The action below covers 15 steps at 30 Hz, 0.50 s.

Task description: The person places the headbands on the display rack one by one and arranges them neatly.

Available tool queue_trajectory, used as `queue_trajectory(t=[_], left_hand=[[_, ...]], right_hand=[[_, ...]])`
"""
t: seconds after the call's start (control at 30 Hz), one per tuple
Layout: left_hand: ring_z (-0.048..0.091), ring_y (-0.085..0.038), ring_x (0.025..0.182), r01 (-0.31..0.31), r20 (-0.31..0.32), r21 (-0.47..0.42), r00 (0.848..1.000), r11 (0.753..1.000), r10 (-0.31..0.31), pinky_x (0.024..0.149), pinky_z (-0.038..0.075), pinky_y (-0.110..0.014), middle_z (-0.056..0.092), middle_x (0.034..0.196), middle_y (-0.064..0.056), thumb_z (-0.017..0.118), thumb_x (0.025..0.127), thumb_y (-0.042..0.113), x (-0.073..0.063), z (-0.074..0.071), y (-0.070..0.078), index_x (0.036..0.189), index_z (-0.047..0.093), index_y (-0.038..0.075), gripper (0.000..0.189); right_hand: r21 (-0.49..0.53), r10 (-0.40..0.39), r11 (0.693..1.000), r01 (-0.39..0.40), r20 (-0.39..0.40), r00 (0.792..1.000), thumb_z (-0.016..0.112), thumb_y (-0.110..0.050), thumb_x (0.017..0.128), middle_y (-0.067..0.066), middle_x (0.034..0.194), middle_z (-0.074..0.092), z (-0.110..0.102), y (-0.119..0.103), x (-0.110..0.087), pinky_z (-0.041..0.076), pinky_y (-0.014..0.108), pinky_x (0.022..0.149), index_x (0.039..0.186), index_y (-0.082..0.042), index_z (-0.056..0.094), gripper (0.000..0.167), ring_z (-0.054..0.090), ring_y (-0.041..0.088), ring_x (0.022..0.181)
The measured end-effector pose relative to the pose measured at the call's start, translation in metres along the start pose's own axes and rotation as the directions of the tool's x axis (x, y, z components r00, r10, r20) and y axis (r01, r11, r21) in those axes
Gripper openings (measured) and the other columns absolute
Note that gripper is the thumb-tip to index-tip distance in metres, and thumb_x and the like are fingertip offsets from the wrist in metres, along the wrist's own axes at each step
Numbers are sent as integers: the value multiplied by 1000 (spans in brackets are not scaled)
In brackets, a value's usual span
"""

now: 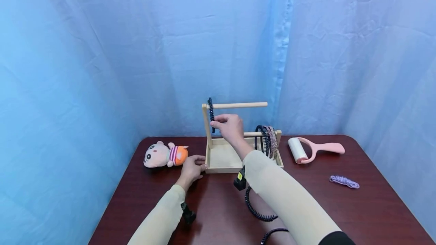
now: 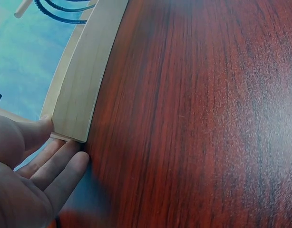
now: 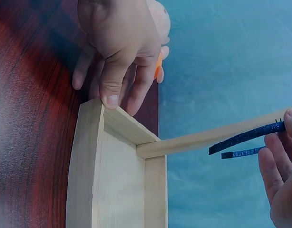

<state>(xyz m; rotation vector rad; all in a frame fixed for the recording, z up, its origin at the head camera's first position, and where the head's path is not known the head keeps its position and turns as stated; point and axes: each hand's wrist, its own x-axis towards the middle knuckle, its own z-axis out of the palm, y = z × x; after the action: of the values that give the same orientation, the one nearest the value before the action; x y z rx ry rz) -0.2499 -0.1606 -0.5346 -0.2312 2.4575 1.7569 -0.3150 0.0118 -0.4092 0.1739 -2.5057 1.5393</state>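
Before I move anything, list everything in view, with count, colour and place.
wooden rack: one, pale wood, at the table's far side
held headband: one, dark, at the post end of the rack's upper rod
hung headbands: several, exact count unclear, dark and pinkish, on the lower rod
loose headbands: two visible arcs, dark, on the table, partly behind the right sleeve
plush doll: one, pink, orange and striped, left of the rack
lint roller: one, pink and white, right of the rack
cord bundle: one, purple, nearer than the roller
table: one, red-brown, underneath
curtains: blue, around the table; count unclear
wrist cameras: two, black, one per wrist
sleeves: two, cream, on the forearms
left hand: one, bare, gripping the rack's corner
right hand: one, bare, pinching the held headband
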Motion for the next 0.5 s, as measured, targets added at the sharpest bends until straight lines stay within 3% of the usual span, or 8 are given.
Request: queue_trajectory(t=[0.3,0.5], left_hand=[[70,-22,91,-5,2,8,1000,1000,5,60,58,-35,71,117,-17,71,96,3,1,3,-1,130,66,1,35],[70,-22,92,-5,6,10,1000,1000,5,62,60,-37,71,117,-17,70,96,3,3,3,-1,131,65,0,36]], right_hand=[[-12,-2,1000,2,20,1000,84,-33,88,-4,98,79,2,0,-1,56,33,65,104,-23,82,18,71,12,77],[-14,-39,999,40,54,998,83,-31,89,-3,102,77,0,2,1,57,37,75,107,-20,79,22,71,16,93]])
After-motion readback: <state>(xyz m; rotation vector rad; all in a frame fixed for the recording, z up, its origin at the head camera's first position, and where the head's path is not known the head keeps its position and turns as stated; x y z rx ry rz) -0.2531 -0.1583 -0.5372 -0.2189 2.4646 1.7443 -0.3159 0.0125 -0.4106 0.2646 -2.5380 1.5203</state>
